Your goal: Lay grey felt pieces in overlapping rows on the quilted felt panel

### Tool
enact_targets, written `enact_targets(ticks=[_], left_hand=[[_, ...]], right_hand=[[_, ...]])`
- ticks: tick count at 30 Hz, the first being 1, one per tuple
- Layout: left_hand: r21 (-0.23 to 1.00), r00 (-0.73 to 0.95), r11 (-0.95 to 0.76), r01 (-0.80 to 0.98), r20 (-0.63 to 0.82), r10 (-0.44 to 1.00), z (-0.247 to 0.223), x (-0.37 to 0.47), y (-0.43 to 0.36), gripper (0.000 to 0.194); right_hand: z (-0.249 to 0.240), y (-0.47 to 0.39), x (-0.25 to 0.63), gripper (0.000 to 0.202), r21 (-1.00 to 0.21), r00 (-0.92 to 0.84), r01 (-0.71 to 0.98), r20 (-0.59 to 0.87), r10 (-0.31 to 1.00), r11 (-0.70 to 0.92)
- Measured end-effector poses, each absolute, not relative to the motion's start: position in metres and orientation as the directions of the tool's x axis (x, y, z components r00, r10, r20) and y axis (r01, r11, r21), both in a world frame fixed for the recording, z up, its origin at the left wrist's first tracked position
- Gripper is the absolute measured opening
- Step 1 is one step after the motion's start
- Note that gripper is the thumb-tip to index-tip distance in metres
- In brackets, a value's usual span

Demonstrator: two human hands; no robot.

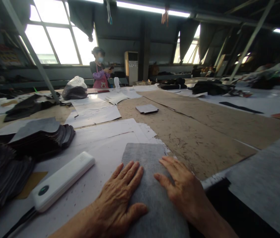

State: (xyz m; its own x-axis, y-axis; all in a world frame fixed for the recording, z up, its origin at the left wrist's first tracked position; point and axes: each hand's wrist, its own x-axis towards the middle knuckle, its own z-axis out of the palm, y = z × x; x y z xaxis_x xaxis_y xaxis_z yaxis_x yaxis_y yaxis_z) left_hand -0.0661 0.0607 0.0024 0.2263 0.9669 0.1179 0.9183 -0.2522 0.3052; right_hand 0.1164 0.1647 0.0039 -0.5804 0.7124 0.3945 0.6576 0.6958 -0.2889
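A long grey piece of fabric (152, 205) lies flat in front of me, its rounded far end on white paper (100, 145). My left hand (122, 191) rests on its left side, palm down with the fingers stretched forward and the thumb out. On the right edge of the fabric lies my right hand (179, 181), fingers extended and thumb apart. Neither hand grips anything. Left of my left hand is a white power bank (64, 180) with a black cable. Under the near right side of the fabric something black shows.
Stacks of cut dark fabric pieces (40, 135) stand at the left. A small grey stack (147, 109) sits on brown board (179, 132) farther out. Across the table are a plastic bag (74, 88), dark cloth (209, 88) and a person (101, 74) in a pink apron.
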Motion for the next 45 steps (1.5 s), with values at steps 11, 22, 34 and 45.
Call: enact_targets(ticks=[11, 22, 34, 45], left_hand=[[0.351, 0.214, -0.245, 0.904, 0.124, 0.969, 0.006, -0.064, 0.059, 0.072], [0.389, 0.204, -0.257, 0.884, 0.172, 0.964, 0.004, -0.065, 0.058, 0.073], [0.83, -0.362, -0.149, 0.537, 0.386, 0.848, 0.007, -0.071, 0.067, 0.082], [0.935, -0.056, 0.037, -0.354, -0.06, 0.997, 0.032, -0.042, 0.054, 0.025]], right_hand=[[0.037, 0.218, 0.091, 0.053, -0.48, -0.637, 0.67, 0.022, 0.771, 0.567], [0.047, 0.2, 0.101, 0.036, -0.893, -0.619, 0.413, -0.132, 0.774, 0.177], [0.038, 0.152, 0.116, 0.037, -0.98, -0.395, 0.198, -0.071, 0.916, 0.009], [0.052, 0.12, 0.146, 0.03, -0.991, -0.203, 0.126, 0.019, 0.979, 0.046]])
